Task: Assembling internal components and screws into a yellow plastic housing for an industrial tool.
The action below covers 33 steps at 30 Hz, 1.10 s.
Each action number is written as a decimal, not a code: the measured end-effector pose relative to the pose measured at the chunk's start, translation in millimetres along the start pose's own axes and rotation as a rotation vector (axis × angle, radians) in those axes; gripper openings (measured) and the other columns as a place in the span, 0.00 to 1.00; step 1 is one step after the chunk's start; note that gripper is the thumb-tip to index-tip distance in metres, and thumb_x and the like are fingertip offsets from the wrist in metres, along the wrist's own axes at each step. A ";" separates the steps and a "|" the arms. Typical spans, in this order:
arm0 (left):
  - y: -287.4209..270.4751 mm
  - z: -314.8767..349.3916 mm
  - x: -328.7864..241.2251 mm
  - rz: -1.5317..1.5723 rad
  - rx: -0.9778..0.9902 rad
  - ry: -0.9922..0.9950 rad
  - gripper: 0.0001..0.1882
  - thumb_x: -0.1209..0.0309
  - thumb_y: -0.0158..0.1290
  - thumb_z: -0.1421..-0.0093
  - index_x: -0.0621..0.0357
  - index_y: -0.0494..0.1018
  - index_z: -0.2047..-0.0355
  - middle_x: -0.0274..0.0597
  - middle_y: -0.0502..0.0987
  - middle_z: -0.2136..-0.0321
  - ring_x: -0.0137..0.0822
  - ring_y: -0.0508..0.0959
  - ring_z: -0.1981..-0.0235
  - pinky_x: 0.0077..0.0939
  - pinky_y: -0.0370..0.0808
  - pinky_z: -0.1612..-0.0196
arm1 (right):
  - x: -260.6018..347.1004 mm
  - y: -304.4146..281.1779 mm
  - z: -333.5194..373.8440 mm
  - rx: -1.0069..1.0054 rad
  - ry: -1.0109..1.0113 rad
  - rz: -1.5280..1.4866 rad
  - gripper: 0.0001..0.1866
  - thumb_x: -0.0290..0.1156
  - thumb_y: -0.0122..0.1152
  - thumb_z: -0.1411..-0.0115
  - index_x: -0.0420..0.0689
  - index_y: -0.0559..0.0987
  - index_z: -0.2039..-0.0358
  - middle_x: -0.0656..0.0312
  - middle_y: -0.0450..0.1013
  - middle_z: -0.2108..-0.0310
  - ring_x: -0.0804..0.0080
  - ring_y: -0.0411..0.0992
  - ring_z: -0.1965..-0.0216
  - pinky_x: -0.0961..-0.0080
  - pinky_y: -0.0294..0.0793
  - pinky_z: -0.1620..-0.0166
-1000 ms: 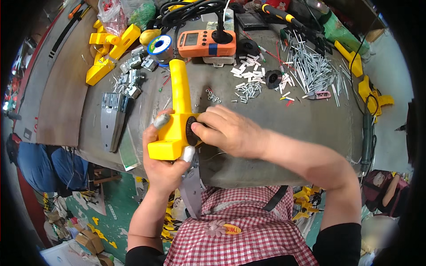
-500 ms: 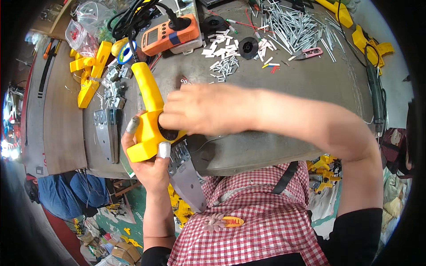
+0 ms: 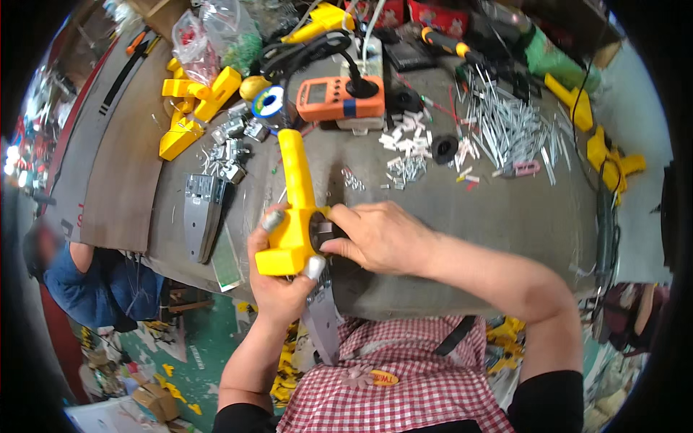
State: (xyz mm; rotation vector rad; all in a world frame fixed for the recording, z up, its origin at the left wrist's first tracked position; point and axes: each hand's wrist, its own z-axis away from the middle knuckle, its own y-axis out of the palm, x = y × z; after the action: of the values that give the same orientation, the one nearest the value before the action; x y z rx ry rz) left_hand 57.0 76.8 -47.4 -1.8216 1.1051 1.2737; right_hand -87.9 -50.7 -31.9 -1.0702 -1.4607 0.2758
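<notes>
A yellow pipe welder (image 3: 296,177) stands upright in my left hand (image 3: 278,281), its handle pointing away and its flat grey heating plate (image 3: 321,328) hanging toward my apron. The fingers of my left hand are wrapped round the yellow housing, with light wrappings on the thumb and one finger. On the housing's right side sits a round black dial (image 3: 316,232). My right hand (image 3: 372,234) holds thumb and forefinger at that dial's two edges, gripping it. A black cord runs off the far end of the handle.
Beyond the handle lies an orange meter (image 3: 339,99) with a plug in it. Metal rods (image 3: 509,130), white sleeves (image 3: 404,137) and screws lie at the back right. Left are yellow housings (image 3: 209,101) and another grey plate (image 3: 201,216). A person (image 3: 101,281) sits at the far left.
My right hand has drawn back a little to the right, so the dial's side shows. The view has shifted, and everything on the table sits lower and more to the right.
</notes>
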 end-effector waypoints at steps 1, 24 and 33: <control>-0.4 -1.1 1.4 -0.042 0.022 0.026 0.37 0.74 0.62 0.53 0.58 0.56 0.44 0.49 0.59 0.44 0.42 0.65 0.45 0.35 0.62 0.42 | 2.3 -2.7 -0.4 0.054 0.110 -0.091 0.21 0.47 0.54 0.41 0.37 0.70 0.70 0.44 0.73 0.77 0.49 0.74 0.72 0.56 0.71 0.67; -117.5 0.7 -75.2 0.145 0.138 -0.038 0.20 0.63 0.55 0.44 0.59 0.65 0.55 0.37 0.68 0.79 0.32 0.70 0.77 0.28 0.70 0.68 | 28.1 -61.3 -46.3 -0.050 -0.051 -0.590 0.19 0.29 0.54 0.41 0.40 0.71 0.49 0.61 0.73 0.59 0.85 0.67 0.68 0.89 0.63 0.70; -262.1 158.7 8.9 -0.417 -0.532 -0.624 0.13 0.79 0.54 0.53 0.61 0.75 0.64 0.28 0.75 0.71 0.23 0.72 0.71 0.19 0.69 0.64 | -5.0 -38.0 -14.7 0.074 0.328 -0.579 0.13 0.29 0.54 0.41 0.38 0.75 0.57 0.62 0.75 0.69 0.83 0.67 0.72 0.87 0.64 0.69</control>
State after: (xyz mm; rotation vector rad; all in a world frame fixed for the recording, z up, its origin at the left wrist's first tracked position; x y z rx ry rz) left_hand 230.5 324.8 -95.9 -1.6789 0.0404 1.7915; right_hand -92.6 -81.0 -4.6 -0.5617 -1.3806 -0.2471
